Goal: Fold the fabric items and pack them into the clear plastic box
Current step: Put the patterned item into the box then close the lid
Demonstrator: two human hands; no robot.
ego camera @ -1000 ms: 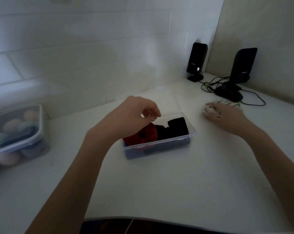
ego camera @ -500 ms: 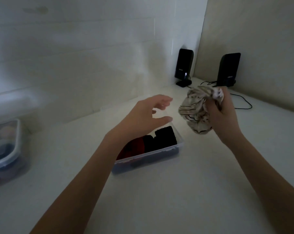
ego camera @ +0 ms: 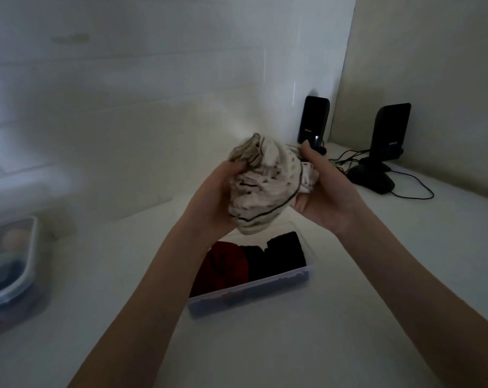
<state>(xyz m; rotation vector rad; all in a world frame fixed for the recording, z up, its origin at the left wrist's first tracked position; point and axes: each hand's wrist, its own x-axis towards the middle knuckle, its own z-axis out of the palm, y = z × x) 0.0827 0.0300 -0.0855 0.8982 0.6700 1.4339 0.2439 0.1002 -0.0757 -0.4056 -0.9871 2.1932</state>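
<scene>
Two hands hold one crumpled pale patterned fabric above the clear plastic box: left hand with fingers curled round its left side, right hand gripping its right side, thumb raised. Red and black fabrics lie inside the box.

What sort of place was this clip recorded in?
Probably a home desk set in a corner. A pair of black speakers with trailing cables stands on the white tabletop by the walls, and a lidded plastic container sits at its left edge.
</scene>
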